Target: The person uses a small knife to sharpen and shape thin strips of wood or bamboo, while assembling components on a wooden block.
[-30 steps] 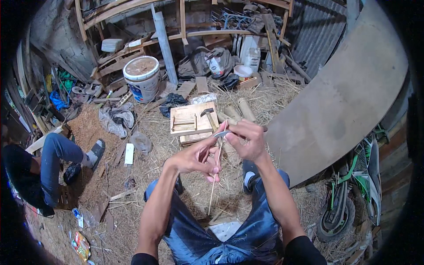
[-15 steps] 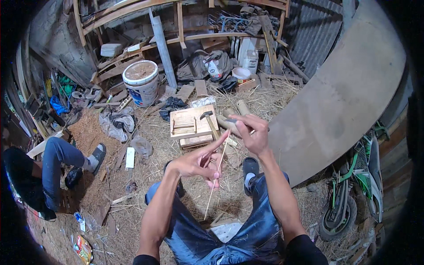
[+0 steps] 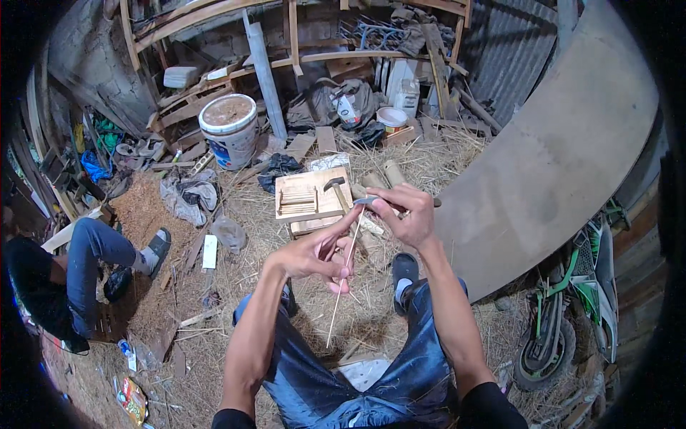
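My left hand is closed around a thin pale wooden stick, pinching it between thumb and fingers. The stick slants from near my lap up to the index fingertip. My right hand grips a knife, its dark handle end poking out past the palm. The blade lies across the stick's upper end, by the left index finger. Just beyond the hands, a hammer rests on a light wooden board, beside several short sticks laid on it.
Straw covers the floor. A large white bucket stands beyond the board. At the right leans a big brown sheet, near a small green-and-white motorbike. Another person's bent leg is at the left, beside wood shavings.
My right hand has shifted slightly left and down, bringing the knife blade across the stick's top end. My left hand has moved a little left, still holding the stick.
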`<state>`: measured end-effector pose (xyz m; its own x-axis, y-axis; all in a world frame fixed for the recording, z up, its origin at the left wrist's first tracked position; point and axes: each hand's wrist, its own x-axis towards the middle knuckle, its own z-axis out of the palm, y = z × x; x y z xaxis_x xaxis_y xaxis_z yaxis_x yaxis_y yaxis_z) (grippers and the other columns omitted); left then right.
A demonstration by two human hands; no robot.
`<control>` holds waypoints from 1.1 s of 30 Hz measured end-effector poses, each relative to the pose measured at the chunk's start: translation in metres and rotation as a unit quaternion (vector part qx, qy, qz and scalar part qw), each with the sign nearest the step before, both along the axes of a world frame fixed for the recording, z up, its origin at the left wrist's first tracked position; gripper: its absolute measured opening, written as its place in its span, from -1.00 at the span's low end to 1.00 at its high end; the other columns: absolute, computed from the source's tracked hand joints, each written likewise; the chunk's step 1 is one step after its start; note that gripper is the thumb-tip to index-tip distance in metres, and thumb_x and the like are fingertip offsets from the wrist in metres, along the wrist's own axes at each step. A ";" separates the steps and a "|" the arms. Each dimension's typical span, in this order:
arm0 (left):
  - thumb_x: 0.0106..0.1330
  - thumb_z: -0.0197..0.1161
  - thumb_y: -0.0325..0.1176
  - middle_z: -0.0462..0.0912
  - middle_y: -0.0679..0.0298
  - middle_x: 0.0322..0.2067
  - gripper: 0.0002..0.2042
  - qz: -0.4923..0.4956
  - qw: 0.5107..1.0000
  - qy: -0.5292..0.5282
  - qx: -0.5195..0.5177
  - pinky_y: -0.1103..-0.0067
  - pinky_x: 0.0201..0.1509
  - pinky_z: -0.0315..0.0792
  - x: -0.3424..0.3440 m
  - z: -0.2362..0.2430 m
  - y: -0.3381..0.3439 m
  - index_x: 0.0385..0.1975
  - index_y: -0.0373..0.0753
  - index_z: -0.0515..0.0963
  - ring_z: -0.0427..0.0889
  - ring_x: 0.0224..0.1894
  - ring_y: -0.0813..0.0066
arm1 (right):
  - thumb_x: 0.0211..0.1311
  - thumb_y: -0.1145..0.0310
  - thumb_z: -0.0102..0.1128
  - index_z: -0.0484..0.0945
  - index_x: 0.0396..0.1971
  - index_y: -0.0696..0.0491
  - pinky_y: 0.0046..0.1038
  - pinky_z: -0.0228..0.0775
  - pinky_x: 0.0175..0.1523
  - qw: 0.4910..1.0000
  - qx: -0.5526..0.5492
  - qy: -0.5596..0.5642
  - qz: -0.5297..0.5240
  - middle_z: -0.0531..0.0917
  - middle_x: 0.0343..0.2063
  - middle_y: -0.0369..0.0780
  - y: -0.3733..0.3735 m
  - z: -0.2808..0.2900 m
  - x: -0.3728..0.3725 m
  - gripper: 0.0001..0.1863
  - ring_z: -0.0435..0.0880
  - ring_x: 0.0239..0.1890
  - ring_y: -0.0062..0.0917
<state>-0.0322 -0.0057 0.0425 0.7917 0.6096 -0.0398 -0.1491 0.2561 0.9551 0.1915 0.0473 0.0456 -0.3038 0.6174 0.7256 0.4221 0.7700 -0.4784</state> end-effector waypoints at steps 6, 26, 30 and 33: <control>0.06 0.26 -0.67 0.50 0.13 -0.36 0.06 -0.013 1.000 -0.006 -0.014 0.44 -0.40 0.61 -0.002 -0.003 0.011 0.36 0.19 -0.41 0.63 -0.41 0.30 | 0.13 0.21 0.22 0.69 -0.36 0.05 -0.44 0.31 -0.47 0.997 0.009 0.030 -0.069 0.60 -0.64 -0.17 0.009 -0.010 -0.004 -0.77 0.52 -0.61 -0.43; 0.30 0.18 -0.37 0.54 0.37 -0.57 -0.84 0.332 0.909 0.183 0.173 0.68 -0.51 0.31 0.012 -0.025 0.015 -0.23 -0.32 0.52 0.43 -0.58 0.69 | 0.21 0.30 0.23 0.56 -0.34 0.13 -0.71 0.02 -0.61 0.845 -0.382 0.371 0.036 0.45 -0.63 -0.44 0.018 -0.028 0.003 -0.81 0.25 -0.67 -0.86; 0.28 0.19 -0.34 0.53 0.34 -0.61 -0.82 0.401 0.847 0.237 0.255 0.66 -0.51 0.31 0.013 -0.020 0.011 -0.30 -0.35 0.54 0.41 -0.58 0.70 | 0.21 0.27 0.22 0.54 -0.37 0.14 -0.73 -0.03 -0.67 0.842 -0.370 0.392 0.032 0.42 -0.66 -0.43 0.017 -0.030 0.006 -0.78 0.23 -0.74 -0.87; 0.26 0.21 -0.34 0.54 0.30 -0.62 -0.82 0.432 0.811 0.255 0.301 0.64 -0.49 0.32 0.019 -0.021 0.009 -0.33 -0.36 0.55 0.43 -0.57 0.68 | 0.25 0.22 0.18 0.52 -0.33 0.15 -0.68 0.11 -0.61 0.879 -0.360 0.312 -0.016 0.48 -0.62 -0.38 0.017 -0.034 0.007 -0.74 0.31 -0.70 -0.80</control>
<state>-0.0135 0.0038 0.0218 0.0321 0.9584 0.2835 0.4296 -0.2694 0.8619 0.1982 0.0645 0.0112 0.0408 0.9859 0.1625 -0.0796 0.1654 -0.9830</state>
